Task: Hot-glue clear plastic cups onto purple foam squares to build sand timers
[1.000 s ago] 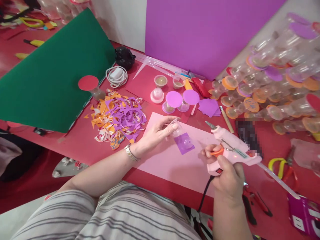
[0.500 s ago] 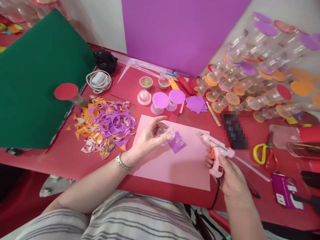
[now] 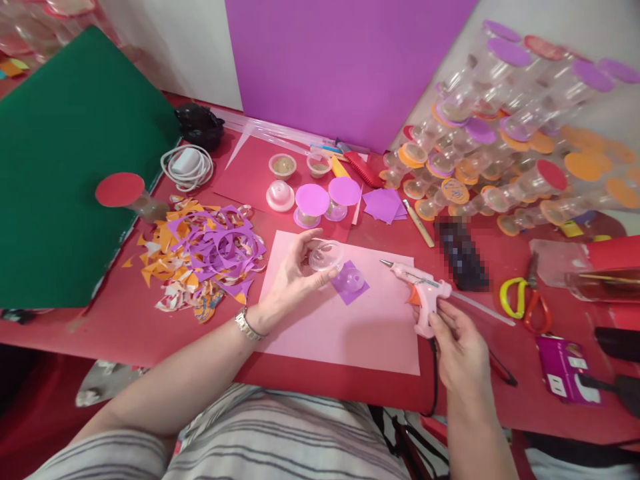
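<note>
My left hand is closed around a small clear plastic cup, thumb on the near side. Just right of the cup, another clear plastic dome sits on a purple paper square, on a larger pink sheet. In my right hand is a pink hot glue gun, gripped by its handle. Its metal nozzle points left toward the dome and stays apart from it. A glue stick juts from the gun's back.
Purple and orange paper scraps are heaped at left by a green board. Purple-topped cups and small cups of sand-like filling stand beyond. Stacked clear cup pieces, scissors and a purple card are at right.
The camera view has shifted slightly. My right hand's grip has changed a little, lower on the glue gun's handle with fingers off the trigger. The left hand still holds the cup.
</note>
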`<state>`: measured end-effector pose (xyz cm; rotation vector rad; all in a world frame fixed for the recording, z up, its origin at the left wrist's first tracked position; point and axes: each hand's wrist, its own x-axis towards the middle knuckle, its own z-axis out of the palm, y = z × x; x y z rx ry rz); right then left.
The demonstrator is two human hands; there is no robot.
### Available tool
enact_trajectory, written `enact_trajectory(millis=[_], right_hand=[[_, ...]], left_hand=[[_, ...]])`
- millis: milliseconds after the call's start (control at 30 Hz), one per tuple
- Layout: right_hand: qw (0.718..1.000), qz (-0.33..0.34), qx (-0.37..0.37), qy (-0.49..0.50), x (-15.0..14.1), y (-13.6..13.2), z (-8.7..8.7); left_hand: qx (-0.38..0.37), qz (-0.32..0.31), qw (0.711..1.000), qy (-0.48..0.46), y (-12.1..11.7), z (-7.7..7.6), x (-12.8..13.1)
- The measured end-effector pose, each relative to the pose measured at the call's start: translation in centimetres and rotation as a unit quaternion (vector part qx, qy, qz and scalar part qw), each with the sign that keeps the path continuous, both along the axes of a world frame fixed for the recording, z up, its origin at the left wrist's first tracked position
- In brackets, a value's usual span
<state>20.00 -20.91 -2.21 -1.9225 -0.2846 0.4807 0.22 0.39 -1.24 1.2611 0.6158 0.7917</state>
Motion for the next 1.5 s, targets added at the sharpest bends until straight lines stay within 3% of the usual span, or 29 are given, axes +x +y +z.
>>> enact_trajectory(millis=[133, 233, 333, 433, 567, 667, 933, 1100, 1267, 1367, 1500], right_hand=[[0.986, 0.054, -0.105, -0.118, 0.0, -0.7, 0.7], [0.946, 0.069, -0.166, -0.27, -0.3, -0.6, 1.9], [0.931, 0.087, -0.144, -0.323, -1.0, 0.6, 2.9], [0.924, 0.168, -0.088, -0.333, -2.2, 2.8, 2.7], [0.859, 0.301, -0.073, -0.407, -3.8, 6.0, 1.4], [0.828, 0.336, -0.1, -0.437, -4.9, 7.5, 0.6], [0.835, 0.364, -0.11, -0.398, -6.5, 8.3, 0.8], [0.858, 0.364, -0.047, -0.36, -5.3, 8.0, 2.8], [0.924, 0.199, 0.078, -0.316, -5.9, 8.3, 3.3], [0.92, 0.166, 0.117, -0.336, -6.7, 8.7, 2.6], [0.897, 0.214, 0.143, -0.36, -6.8, 8.6, 1.5]], left_hand=[[-0.007, -0.007, 1.0, 0.016, 0.0, 0.4, 0.1], [-0.02, -0.007, 1.0, 0.021, 0.0, 0.5, 0.2], [-0.045, -0.006, 0.999, 0.016, 0.1, 0.4, 0.3], [-0.074, -0.003, 0.997, 0.0, 0.2, 0.2, 0.3], [-0.103, 0.007, 0.994, -0.021, 0.3, 0.1, 0.3], [-0.114, 0.004, 0.993, -0.03, 0.4, 0.3, 0.2], [-0.106, -0.004, 0.994, -0.018, 0.2, 0.3, 0.2], [0.045, 0.014, 0.999, -0.006, -0.2, 0.3, -0.2], [0.205, -0.02, 0.978, 0.038, -1.0, 1.0, -0.6], [0.258, -0.037, 0.964, 0.053, -1.6, 0.9, -0.6], [0.304, -0.049, 0.949, 0.069, -2.2, 0.7, -0.3]])
